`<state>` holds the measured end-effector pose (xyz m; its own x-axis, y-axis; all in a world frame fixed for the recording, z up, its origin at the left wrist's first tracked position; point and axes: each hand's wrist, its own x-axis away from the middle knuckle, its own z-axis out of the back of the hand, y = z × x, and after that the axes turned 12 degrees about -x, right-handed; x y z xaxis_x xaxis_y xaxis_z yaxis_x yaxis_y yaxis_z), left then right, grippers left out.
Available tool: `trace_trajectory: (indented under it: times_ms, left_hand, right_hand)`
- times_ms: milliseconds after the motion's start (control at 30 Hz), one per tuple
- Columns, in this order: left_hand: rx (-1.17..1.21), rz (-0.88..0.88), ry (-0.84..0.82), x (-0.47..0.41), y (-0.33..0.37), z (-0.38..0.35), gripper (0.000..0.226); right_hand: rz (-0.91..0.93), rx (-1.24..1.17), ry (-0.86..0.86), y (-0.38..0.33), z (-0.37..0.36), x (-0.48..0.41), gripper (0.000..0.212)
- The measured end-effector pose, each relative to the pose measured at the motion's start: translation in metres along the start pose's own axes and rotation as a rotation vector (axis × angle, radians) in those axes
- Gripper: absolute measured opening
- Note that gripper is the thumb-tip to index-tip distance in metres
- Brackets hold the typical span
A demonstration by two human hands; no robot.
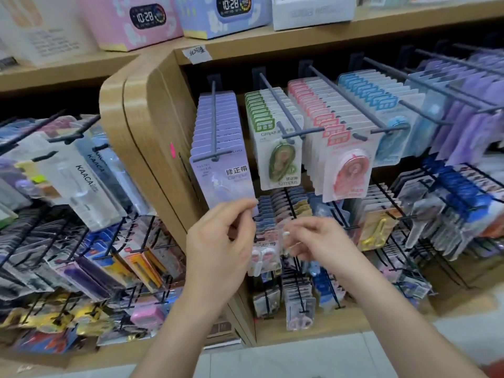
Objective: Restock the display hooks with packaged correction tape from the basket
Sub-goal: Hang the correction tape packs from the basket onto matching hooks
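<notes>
The left hand pinches the bottom edge of the front lilac correction tape pack, which hangs on the leftmost hook. The right hand curls just beside; its grip is too blurred to tell.

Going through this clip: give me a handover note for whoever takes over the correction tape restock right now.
Left hand: pinches the lower edge of the front lavender pack, which hangs on the leftmost hook.
Right hand: fingers curled just beside it; whether it holds anything is unclear.
Done: that hook looks full, as do the green row, pink row and blue row.
Left: the basket is out of view, so remaining stock is unknown; check it.
</notes>
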<state>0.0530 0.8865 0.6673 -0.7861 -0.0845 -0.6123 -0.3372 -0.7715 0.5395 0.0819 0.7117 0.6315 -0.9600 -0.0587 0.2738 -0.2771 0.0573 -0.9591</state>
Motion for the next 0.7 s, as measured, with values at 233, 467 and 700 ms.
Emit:
trace_trajectory:
  times_ms: [233, 467, 700]
  left_hand:
    - [0.132, -0.023, -0.244, 0.026, -0.001, -0.028, 0.023]
    - [0.035, -0.338, -0.541, 0.061, 0.035, -0.092, 0.026]
    - [-0.059, -0.576, -0.847, 0.120, 0.123, -0.193, 0.030]
  right_hand:
    - [0.112, 0.539, 0.123, 0.022, 0.070, 0.066, 0.011]
    - [-0.003, 0.923, 0.340, 0.067, 0.174, 0.144, 0.011]
    - [-0.211, 0.786, 0.577, 0.141, 0.296, 0.239, 0.025]
